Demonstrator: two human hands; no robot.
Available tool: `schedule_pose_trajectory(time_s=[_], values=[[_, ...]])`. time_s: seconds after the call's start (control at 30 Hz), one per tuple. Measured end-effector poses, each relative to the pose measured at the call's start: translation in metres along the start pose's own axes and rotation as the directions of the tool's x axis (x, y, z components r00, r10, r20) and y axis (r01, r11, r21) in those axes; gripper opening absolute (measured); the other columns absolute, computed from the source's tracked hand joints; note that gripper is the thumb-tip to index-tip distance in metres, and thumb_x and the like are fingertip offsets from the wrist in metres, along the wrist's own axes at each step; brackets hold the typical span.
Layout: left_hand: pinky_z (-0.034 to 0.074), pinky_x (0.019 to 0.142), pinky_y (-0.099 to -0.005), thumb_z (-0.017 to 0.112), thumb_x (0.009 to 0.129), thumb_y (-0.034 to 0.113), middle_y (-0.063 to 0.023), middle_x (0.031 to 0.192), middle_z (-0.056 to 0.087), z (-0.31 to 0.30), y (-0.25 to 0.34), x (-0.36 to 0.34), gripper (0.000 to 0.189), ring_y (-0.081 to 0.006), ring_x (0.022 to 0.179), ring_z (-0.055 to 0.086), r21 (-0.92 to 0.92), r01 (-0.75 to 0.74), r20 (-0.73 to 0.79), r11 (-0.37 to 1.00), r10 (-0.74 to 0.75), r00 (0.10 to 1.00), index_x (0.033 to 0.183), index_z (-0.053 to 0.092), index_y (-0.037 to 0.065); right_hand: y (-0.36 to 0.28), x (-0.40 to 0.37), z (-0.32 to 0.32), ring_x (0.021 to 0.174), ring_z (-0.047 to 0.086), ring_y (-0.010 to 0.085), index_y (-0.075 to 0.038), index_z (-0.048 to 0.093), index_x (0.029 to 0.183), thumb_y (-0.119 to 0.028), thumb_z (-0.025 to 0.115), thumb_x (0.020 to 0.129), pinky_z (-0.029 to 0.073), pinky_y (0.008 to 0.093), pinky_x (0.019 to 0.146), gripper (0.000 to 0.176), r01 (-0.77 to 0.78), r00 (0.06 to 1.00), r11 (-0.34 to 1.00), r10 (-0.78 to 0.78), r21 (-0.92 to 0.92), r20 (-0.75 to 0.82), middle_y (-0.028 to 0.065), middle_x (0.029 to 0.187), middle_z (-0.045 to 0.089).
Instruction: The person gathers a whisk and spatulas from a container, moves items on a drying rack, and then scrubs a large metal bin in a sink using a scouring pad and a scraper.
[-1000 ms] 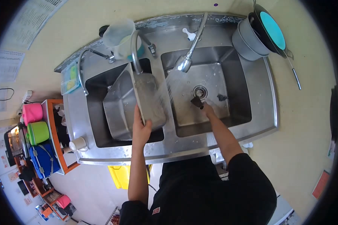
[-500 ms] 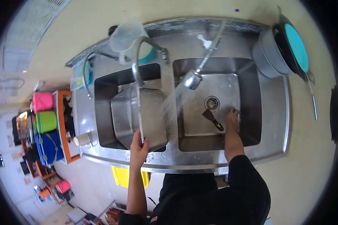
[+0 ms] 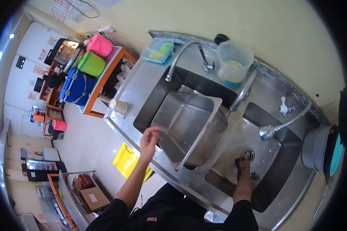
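Observation:
My left hand (image 3: 149, 141) is raised near the lower left edge of a deep steel pan (image 3: 187, 127), its bent fingers apart and nothing in them. The pan sits tilted in the left sink basin (image 3: 140, 122), its opening facing up and left. Inside the right basin (image 3: 289, 169), my right hand (image 3: 244, 165) reaches down at the drain (image 3: 248, 154). Its fingertips are hidden against the basin floor, so I cannot tell what they hold. A scraper's dark blade (image 3: 238, 163) shows right beside that hand, which partly covers the tool.
A spray head (image 3: 266, 132) hangs over the right basin. Behind the sinks stand a curved tap (image 3: 245, 90) and a plastic jug (image 3: 234, 61). Stacked pots (image 3: 314, 148) stand at right. A cup (image 3: 117, 106) and a sponge box (image 3: 158, 52) are at left.
My left hand has let go of the pan's rim, and the pan has tipped so its opening faces up. Water no longer sprays. My right hand has moved to the drain. The view has rotated.

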State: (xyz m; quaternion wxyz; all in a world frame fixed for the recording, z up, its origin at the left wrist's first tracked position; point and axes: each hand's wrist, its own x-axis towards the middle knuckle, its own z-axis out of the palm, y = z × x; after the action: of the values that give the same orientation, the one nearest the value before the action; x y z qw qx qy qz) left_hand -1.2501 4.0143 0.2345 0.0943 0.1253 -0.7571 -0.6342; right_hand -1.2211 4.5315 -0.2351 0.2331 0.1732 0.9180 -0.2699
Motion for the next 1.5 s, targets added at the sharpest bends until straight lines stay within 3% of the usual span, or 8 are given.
schedule_pose_trajectory(time_s=[0.2,0.4,0.47,0.67,0.8,1.17,1.4,1.5], values=[[0.046,0.061,-0.0221,0.052,0.101,0.008,0.0017,0.077,0.055,-0.206,-0.066,-0.082,0.02,-0.0059,0.064,0.051,0.351,0.182,-0.431,0.919,-0.014,0.902,0.116,0.064,0.004,-0.061,-0.034,-0.048,0.111,0.063,0.0443,0.0,0.067,0.117,-0.038,0.059,0.095,0.05,0.0514,0.095,0.044,-0.058,0.986,0.995,0.044,-0.081,-0.161,0.0248,0.12,0.066],[0.044,0.052,-0.0233,0.052,0.093,0.003,0.0025,0.075,0.056,-0.349,-0.147,-0.387,0.023,-0.0066,0.06,0.052,0.157,0.581,-0.816,0.799,-0.226,0.532,0.112,0.065,0.005,-0.077,-0.052,-0.071,0.108,0.062,0.0437,-0.002,0.062,0.112,-0.023,0.055,0.094,0.051,0.0514,0.089,0.028,-0.1,0.96,0.984,0.057,-0.144,-0.276,0.023,0.116,0.065],[0.045,0.051,-0.0267,0.054,0.091,0.002,-0.0004,0.072,0.059,-0.364,-0.176,-0.493,0.021,-0.0093,0.06,0.054,0.304,0.83,-0.902,0.467,-0.14,0.409,0.108,0.066,0.005,-0.079,-0.078,-0.086,0.106,0.063,0.0439,-0.001,0.062,0.11,-0.018,0.056,0.093,0.05,0.0512,0.089,0.025,0.044,0.928,0.982,-0.108,-0.183,-0.356,0.0235,0.115,0.065],[0.051,0.055,-0.0308,0.057,0.088,0.002,-0.0085,0.088,0.071,-0.319,-0.21,-0.57,0.024,-0.0156,0.068,0.064,-0.276,0.816,-0.875,0.508,-0.484,0.005,0.11,0.066,0.006,-0.097,-0.19,-0.144,0.1,0.063,0.0427,0.001,0.065,0.104,-0.002,0.064,0.086,0.051,0.048,0.087,0.018,0.209,0.887,0.97,-0.242,-0.127,-0.393,0.0239,0.106,0.064],[0.048,0.056,-0.025,0.057,0.092,0.008,-0.0029,0.088,0.057,-0.34,-0.239,-0.489,0.028,-0.0098,0.068,0.055,-0.162,0.674,-0.814,0.721,-0.484,0.322,0.119,0.062,0.008,-0.149,-0.278,-0.163,0.095,0.063,0.0395,0.002,0.065,0.103,-0.003,0.065,0.088,0.052,0.0453,0.082,0.016,0.171,0.85,0.951,-0.274,-0.257,-0.449,0.0218,0.1,0.063],[0.048,0.06,-0.025,0.053,0.099,0.01,-0.0034,0.081,0.06,-0.425,-0.244,-0.257,0.014,-0.0103,0.068,0.057,-0.092,0.43,-0.82,0.898,-0.314,0.479,0.109,0.061,0.004,-0.386,-0.466,-0.201,0.086,0.062,0.0304,0.002,0.062,0.099,0.006,0.063,0.087,0.054,0.0391,0.072,0.013,0.335,0.702,0.878,-0.475,-0.342,-0.531,0.0158,0.095,0.059],[0.048,0.064,-0.024,0.053,0.101,0.008,-0.0007,0.079,0.058,-0.413,-0.274,-0.266,0.01,-0.0091,0.069,0.055,-0.269,0.372,-0.642,0.888,-0.453,0.619,0.108,0.061,0.006,-0.587,-0.47,-0.06,0.1,0.062,0.0339,-0.001,0.067,0.095,0.002,0.069,0.081,0.051,0.0401,0.089,0.015,0.842,0.536,0.535,-0.844,-0.06,-0.012,0.0171,0.099,0.064],[0.05,0.066,-0.0243,0.053,0.103,0.011,-0.0025,0.085,0.06,-0.408,-0.282,-0.27,0.012,-0.0096,0.073,0.059,-0.38,0.385,-0.553,0.841,-0.54,0.635,0.112,0.061,0.006,-0.618,-0.435,0.086,0.103,0.064,0.0217,0.003,0.069,0.098,0.001,0.07,0.088,0.054,0.0311,0.088,0.01,0.605,0.596,0.678,-0.733,0.416,0.328,0.0129,0.112,0.063]])
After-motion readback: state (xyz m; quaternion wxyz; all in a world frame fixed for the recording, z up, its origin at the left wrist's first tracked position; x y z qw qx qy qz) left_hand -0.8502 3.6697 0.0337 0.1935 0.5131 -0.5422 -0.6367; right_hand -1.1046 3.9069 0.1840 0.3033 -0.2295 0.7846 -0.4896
